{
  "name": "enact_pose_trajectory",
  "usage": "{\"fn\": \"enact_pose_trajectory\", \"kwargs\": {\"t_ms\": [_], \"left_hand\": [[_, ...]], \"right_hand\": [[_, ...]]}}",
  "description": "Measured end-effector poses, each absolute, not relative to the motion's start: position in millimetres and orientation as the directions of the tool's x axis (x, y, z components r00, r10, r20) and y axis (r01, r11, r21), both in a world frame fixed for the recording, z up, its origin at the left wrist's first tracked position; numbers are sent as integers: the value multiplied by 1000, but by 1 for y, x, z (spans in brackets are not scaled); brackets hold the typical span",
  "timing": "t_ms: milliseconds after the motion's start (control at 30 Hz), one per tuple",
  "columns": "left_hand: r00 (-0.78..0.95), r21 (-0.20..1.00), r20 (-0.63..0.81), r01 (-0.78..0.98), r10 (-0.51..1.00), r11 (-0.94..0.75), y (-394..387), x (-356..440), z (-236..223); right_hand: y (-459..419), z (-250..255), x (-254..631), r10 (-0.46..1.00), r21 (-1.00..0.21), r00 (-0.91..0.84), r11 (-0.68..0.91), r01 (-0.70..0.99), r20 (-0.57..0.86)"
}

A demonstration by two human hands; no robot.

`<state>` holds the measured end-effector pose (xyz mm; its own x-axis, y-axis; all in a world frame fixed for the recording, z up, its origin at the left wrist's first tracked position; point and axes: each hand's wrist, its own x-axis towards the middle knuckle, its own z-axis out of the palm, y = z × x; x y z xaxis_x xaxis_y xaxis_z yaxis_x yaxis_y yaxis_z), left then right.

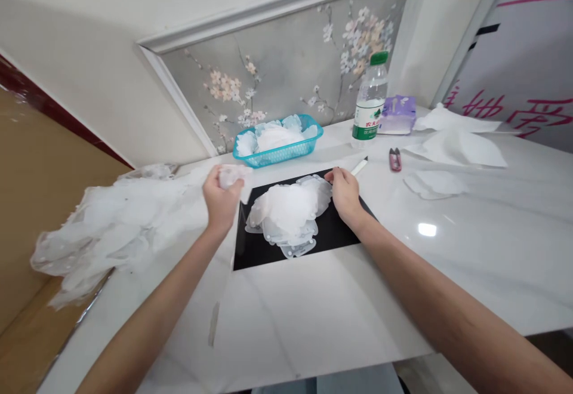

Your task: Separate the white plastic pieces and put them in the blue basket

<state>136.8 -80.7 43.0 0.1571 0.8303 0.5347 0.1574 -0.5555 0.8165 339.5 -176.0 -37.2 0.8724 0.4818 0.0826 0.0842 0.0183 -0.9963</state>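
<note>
My left hand [220, 198] is raised at the left edge of a black mat [344, 230], its fingers closed round a crumpled, thin whitish piece [235, 176]. On the mat lies a loose pile of translucent white pieces [289, 212] with rounded edges and small dots. My right hand [344, 194] rests at the mat's right side, with thumb and fingers curled together by the pile's edge. What its fingertips hold, if anything, is hidden. Behind the mat, a blue plastic basket [286, 154] contains more such whitish pieces.
A large heap of filmy white pieces [129, 212] covers the table's left end. Toward the back stand a water bottle [369, 104] and a purple tissue pack [398, 116]. Small pink snips [394, 160], a white cutter [359, 166] and white sheets [461, 146] lie to the right.
</note>
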Motion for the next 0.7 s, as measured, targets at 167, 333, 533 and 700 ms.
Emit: {"fn": "enact_pose_trajectory", "kwargs": {"t_ms": [167, 333, 533, 700], "left_hand": [[766, 580, 297, 330, 571, -744, -113, 161, 16], [848, 676, 113, 317, 519, -665, -109, 159, 21], [636, 935, 191, 114, 747, -336, -82, 141, 50], [430, 520, 258, 693, 865, -499, -27, 80, 35]], "right_hand": [[-176, -35, 339, 491, -997, 868, 16, 81, 78], [-177, -32, 337, 491, -996, 867, 13, 87, 82], [-178, -31, 335, 504, -995, 859, 16, 98, 92], [-178, -33, 336, 497, -993, 862, -5, 118, 100]]}}
